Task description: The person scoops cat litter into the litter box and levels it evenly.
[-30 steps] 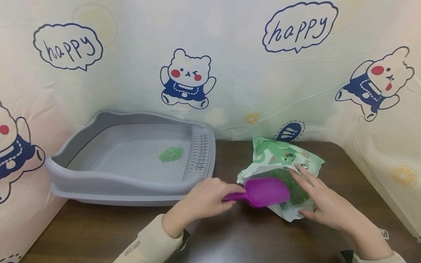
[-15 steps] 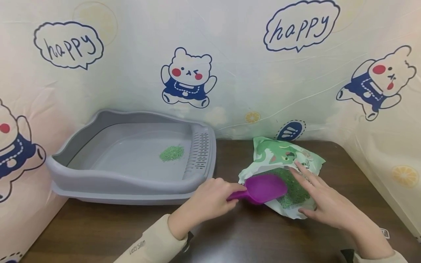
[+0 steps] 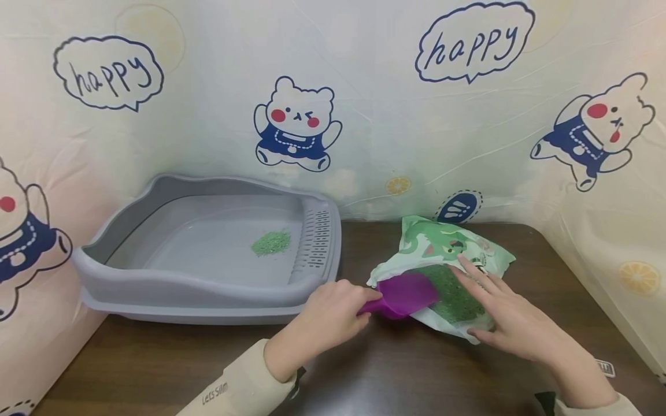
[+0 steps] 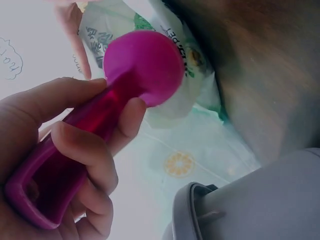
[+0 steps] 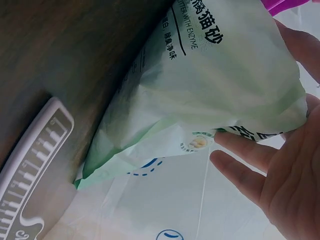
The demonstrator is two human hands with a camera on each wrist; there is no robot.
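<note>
My left hand [image 3: 333, 312] grips the handle of a purple litter scoop [image 3: 408, 293], its fingers wrapped round the hollow handle [image 4: 47, 185] in the left wrist view. The scoop's blade lies at the torn mouth of a green and white cat litter bag [image 3: 442, 242], its tip against the green litter [image 3: 458, 297]. My right hand [image 3: 515, 318] lies along the bag's right side with fingers spread and fairly straight. In the right wrist view, two fingertips [image 5: 225, 140] touch the bag's printed side. Part of the bag's opening is hidden behind the scoop.
A grey litter box [image 3: 198, 292] stands on the left of the dark wooden table [image 3: 374, 375], with a small heap of green litter [image 3: 270, 243] inside. A flat, pale-edged item with a row of bars [image 5: 37, 165] lies right of the bag. Printed cloth [image 3: 364, 173] hangs behind.
The scoop has shifted left and sits lower in the bag's mouth, uncovering more litter on the right. The bag's front left corner has moved a little left; the right hand barely moved.
</note>
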